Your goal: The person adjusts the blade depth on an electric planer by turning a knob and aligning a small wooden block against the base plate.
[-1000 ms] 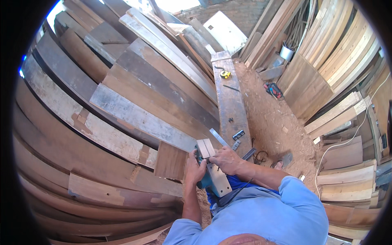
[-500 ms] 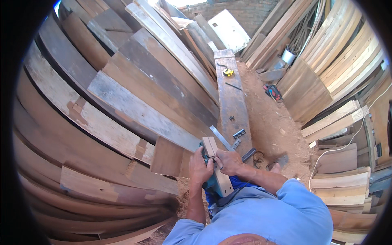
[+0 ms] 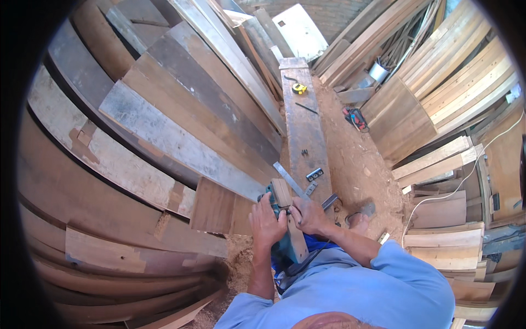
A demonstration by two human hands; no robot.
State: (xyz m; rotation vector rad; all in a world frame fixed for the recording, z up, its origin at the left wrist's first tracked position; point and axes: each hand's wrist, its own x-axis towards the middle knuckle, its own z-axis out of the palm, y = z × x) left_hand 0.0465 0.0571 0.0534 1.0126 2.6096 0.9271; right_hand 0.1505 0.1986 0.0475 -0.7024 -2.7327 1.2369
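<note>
A teal power tool that looks like an electric hand planer (image 3: 284,251) rests near my lap, its pale flat face with small holes turned up. My left hand (image 3: 267,223) wraps around its left side, thumb toward the middle. At the gap in the middle of that face, my right hand (image 3: 310,216) has its fingers curled together; what they pinch, if anything, is too small to make out. A light wooden-looking front piece (image 3: 281,192) sticks out beyond both hands. Just ahead of them lies a metal ruler or square blade (image 3: 290,179) on the long bench plank (image 3: 304,130).
The plank also bears a yellow tape measure (image 3: 298,89), a dark pencil-like stick (image 3: 307,108) and a small block with round holes (image 3: 314,174). Boards (image 3: 181,137) lean at the left. A red and black tool (image 3: 356,119) lies on the sawdust-covered floor (image 3: 364,170). A white cable (image 3: 466,189) hangs right.
The whole view has shifted a little, so the plank and boards appear farther left. Both hands stay on the planer, whose front piece looks slightly more tilted.
</note>
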